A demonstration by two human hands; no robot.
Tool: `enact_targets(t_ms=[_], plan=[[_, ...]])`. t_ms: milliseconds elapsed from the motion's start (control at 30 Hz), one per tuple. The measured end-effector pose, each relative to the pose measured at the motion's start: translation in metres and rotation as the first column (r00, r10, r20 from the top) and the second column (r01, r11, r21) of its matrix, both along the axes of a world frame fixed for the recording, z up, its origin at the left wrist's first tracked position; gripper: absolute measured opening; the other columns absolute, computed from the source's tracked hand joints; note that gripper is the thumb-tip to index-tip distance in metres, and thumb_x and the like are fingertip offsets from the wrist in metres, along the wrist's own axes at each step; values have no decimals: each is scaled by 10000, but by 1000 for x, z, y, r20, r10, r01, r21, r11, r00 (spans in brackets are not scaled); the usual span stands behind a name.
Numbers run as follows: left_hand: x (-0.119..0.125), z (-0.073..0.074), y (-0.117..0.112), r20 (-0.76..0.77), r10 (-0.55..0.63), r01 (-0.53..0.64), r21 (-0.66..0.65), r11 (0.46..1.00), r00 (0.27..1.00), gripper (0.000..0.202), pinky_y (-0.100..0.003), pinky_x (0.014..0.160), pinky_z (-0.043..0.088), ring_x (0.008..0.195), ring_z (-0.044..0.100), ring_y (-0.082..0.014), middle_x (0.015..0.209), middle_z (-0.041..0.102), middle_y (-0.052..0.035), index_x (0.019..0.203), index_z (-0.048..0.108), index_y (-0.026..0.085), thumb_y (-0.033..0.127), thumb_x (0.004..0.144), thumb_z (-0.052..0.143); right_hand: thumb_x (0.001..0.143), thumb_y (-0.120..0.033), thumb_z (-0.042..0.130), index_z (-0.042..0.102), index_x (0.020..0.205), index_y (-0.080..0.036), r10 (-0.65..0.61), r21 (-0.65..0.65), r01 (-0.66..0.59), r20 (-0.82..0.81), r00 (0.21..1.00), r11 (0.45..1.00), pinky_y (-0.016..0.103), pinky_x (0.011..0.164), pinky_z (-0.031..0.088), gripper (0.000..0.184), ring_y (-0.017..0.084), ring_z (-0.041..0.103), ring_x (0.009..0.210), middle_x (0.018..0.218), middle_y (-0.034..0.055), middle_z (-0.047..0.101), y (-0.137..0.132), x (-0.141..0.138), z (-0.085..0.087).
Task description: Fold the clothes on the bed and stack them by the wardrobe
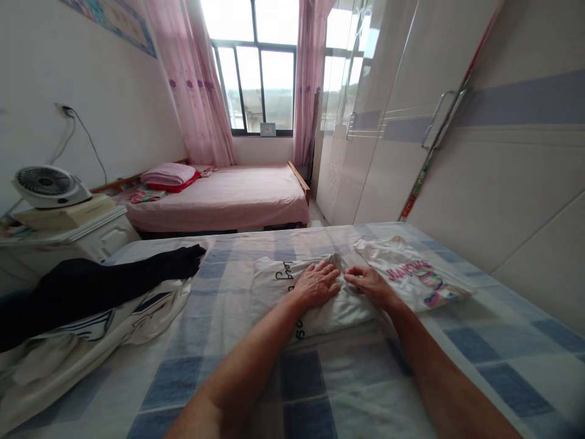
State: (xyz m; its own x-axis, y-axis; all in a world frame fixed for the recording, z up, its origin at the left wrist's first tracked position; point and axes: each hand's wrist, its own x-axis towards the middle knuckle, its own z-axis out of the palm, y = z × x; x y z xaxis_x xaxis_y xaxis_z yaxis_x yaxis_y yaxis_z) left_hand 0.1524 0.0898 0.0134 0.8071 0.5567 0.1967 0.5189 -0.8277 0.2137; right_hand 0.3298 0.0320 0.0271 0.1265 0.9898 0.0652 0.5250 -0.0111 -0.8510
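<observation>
A white shirt with black lettering [269, 299] lies folded on the checked bed sheet [301, 378]. My left hand [317, 283] rests flat on it, fingers stretched out. At the shirt's right part my right hand [369, 283] has its fingers curled in a pinch on the white cloth, close to the left fingertips. Some of the lettering is hidden under my left hand and forearm. Just to the right lies another white shirt with pink lettering and a colourful print [414, 277], folded.
On the bed's left side, black clothing [109, 283] lies over white clothing with dark stripes [150, 311]. A fan [50, 183] stands on a box atop a white cabinet [100, 235]. Beyond is a pink bed [237, 195]; wardrobes [388, 122] line the right.
</observation>
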Motion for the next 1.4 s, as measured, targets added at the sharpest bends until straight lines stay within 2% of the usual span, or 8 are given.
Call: enact_targets(t_ms=[267,467,567,667,833,1000,1200,1400], plan=[[-2,-12,3,15,25,-24,-53,998,1000,525,-439,1117,207,1389,236,-236,1470,373,-37,1375,407,248,494,927,287,709,-426,636,647,822,-150,136,-66,-144,-111,984,987,220,581,391,298,91,483,608,699,-15,579,0,13,-3],[-2,-2,-2,259,132,-115,-82,990,957,395,-386,1074,312,1271,431,-219,1357,510,-44,1233,548,236,407,905,409,723,-436,582,629,820,-159,-227,38,237,-175,958,971,256,640,462,297,139,572,697,779,34,630,8,15,-6],[-3,1,2,486,404,-347,-208,915,775,293,-307,979,410,1090,567,-184,1173,626,-59,1096,618,188,229,884,420,712,-430,555,654,831,-159,-245,49,246,-42,969,968,260,625,456,312,153,583,693,767,36,646,16,11,-3],[-3,0,7,581,518,-407,-322,855,628,260,-297,936,439,1014,594,-186,1075,655,-67,982,647,160,107,807,462,741,-467,503,680,804,-169,-228,59,221,214,950,974,248,599,412,353,158,580,670,703,19,642,29,4,7],[-1,-5,11,675,483,-375,-314,872,558,254,-307,955,426,1021,576,-188,1042,658,-60,922,655,164,67,754,492,793,-569,405,634,580,-184,-187,22,207,529,828,978,244,537,341,496,150,551,568,548,25,591,54,-12,22],[0,-7,12,691,477,-382,-303,873,543,254,-321,959,422,1015,567,-197,1039,659,-61,903,660,164,60,733,503,726,-545,513,653,601,-194,-143,-73,228,584,799,971,253,553,349,398,176,585,612,590,45,630,67,-23,15],[-1,-6,12,681,481,-396,-293,870,552,241,-325,951,423,999,561,-193,1028,659,-42,889,666,179,71,730,521,715,-483,545,622,793,-165,-210,210,191,70,975,959,251,615,427,337,149,565,643,703,25,640,67,-15,-11],[-2,-4,10,640,459,-404,-242,882,617,211,-325,950,419,996,550,-190,1011,664,-38,873,668,181,92,747,525,626,-424,666,569,967,-170,-159,29,177,-324,933,984,247,534,453,437,133,564,578,719,4,638,68,-8,-21]])
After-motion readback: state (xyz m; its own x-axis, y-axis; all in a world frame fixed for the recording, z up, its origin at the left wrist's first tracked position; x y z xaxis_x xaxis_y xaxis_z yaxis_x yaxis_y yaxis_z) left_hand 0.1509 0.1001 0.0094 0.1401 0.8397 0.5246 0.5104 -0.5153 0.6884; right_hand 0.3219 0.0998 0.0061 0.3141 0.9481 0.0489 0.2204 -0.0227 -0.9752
